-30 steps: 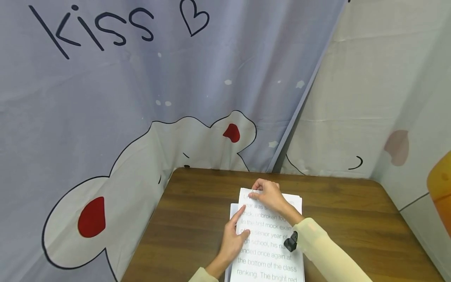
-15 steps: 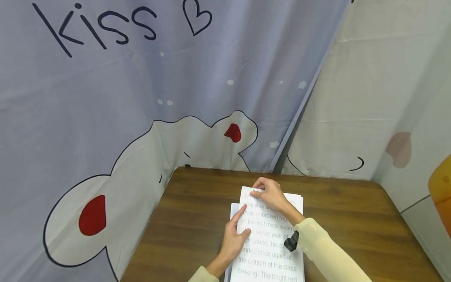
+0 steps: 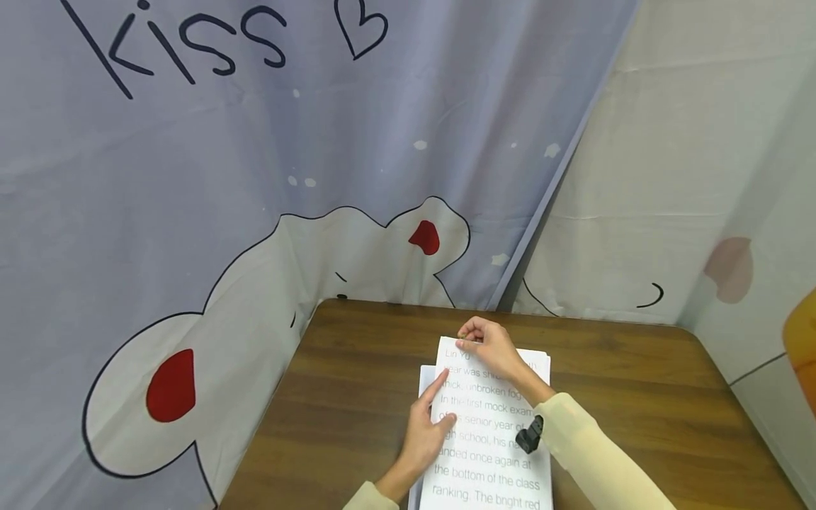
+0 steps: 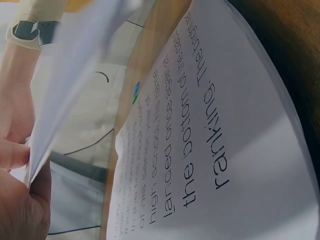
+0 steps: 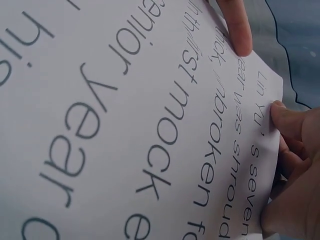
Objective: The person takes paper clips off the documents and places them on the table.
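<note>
White paper sheets [image 3: 487, 453] with large printed text are held raised, in portrait direction, at the table's near middle. My left hand [image 3: 423, 432] grips their left edge, thumb and index finger on the printed face; the other fingers are hidden. At the top edge, my right hand [image 3: 494, 350] pinches the paper, its thumb [image 5: 290, 120] on the front and curled fingers behind. A tiny gold-toned thing shows between thumb and index finger, too small to identify. Beneath, in the left wrist view, lies more paper [image 4: 255, 135] bearing the same text.
The brown wooden table [image 3: 344, 404] extends on both sides of the paper. Behind it hangs a printed curtain [image 3: 357, 142], and a pale sheet-like wall [image 3: 637, 177] stands at the right. Small blue and green spots [image 4: 136, 92] show beyond the paper.
My right fingertips shift slightly up and right along the top edge, uncovering more of the first printed words. The left hand keeps its place on the paper. The head view shifts slightly.
</note>
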{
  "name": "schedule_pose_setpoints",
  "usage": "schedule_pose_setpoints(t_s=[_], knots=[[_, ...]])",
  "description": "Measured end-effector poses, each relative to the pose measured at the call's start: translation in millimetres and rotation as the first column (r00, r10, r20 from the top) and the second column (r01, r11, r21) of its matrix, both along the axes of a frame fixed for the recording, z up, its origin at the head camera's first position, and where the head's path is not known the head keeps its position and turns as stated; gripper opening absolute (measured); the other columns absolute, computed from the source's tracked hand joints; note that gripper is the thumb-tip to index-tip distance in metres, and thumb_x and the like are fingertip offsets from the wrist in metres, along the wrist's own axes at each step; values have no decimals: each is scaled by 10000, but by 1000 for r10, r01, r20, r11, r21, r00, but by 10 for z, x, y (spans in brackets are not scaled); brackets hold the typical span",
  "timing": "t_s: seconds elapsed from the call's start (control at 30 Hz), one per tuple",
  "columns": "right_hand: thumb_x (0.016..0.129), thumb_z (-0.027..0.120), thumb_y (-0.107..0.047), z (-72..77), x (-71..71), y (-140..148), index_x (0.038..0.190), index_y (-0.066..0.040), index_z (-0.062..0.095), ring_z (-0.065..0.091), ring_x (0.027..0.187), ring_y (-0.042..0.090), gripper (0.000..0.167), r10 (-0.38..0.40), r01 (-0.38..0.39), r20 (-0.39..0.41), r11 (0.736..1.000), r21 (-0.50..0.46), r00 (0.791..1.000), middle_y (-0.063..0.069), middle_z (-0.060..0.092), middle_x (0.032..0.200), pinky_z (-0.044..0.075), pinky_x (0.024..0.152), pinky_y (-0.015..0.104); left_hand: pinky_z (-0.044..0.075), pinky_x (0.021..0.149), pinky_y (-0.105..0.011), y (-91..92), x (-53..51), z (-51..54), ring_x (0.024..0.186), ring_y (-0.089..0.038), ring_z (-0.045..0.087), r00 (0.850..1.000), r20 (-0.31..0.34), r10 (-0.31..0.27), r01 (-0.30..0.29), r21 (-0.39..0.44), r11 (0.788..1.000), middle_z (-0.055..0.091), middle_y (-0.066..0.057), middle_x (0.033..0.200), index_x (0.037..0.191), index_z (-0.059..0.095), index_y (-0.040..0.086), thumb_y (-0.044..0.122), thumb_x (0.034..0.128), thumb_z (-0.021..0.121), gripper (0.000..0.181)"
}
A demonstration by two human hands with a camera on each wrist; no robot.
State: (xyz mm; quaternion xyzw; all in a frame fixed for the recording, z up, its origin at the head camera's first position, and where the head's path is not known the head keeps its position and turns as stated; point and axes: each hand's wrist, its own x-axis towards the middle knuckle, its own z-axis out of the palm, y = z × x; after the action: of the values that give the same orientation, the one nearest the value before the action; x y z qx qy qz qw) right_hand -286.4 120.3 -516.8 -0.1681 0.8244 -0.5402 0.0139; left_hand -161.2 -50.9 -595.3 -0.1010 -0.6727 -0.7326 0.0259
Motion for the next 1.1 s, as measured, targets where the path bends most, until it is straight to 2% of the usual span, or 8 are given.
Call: schedule_pose_setpoints(t_s=[0.27,0.6,0.73,1.1], knots=[[944,775,-71,-13,-5,5,1042,-43,729,612,711,168,111,4,-4,-32,1000,-3,999,55,720,839,488,607,201,537,1083,-259,-4,4,-22,1383,-342,576,1000,8,-5,5,-2,1000,459,-146,1639,1619,437,152,-202,844,580,864],[972,723,-31,-22,-24,49,1086,-94,723,604,722,173,130,-16,15,-48,1000,-13,999,67,718,870,501,625,221,500,1116,-234,9,-3,-26,1427,-321,542,1000,16,12,-12,-3,1000,462,-116,1646,1612,450,149,-203,828,585,870],[985,709,-43,-16,-45,74,1100,-109,708,581,728,179,132,-25,23,-58,999,-26,998,80,697,876,481,630,223,512,1103,-237,-10,-1,-29,1412,-339,553,1000,13,20,-20,8,1000,456,-147,1646,1611,446,118,-206,823,586,863],[1018,683,-81,-34,-89,368,1162,-145,691,596,725,173,158,-54,55,-83,998,15,995,80,704,873,476,643,228,474,1139,-229,-18,-29,-25,1470,-351,492,999,-9,38,-38,4,999,427,-142,1667,1601,459,97,-212,810,588,859]])
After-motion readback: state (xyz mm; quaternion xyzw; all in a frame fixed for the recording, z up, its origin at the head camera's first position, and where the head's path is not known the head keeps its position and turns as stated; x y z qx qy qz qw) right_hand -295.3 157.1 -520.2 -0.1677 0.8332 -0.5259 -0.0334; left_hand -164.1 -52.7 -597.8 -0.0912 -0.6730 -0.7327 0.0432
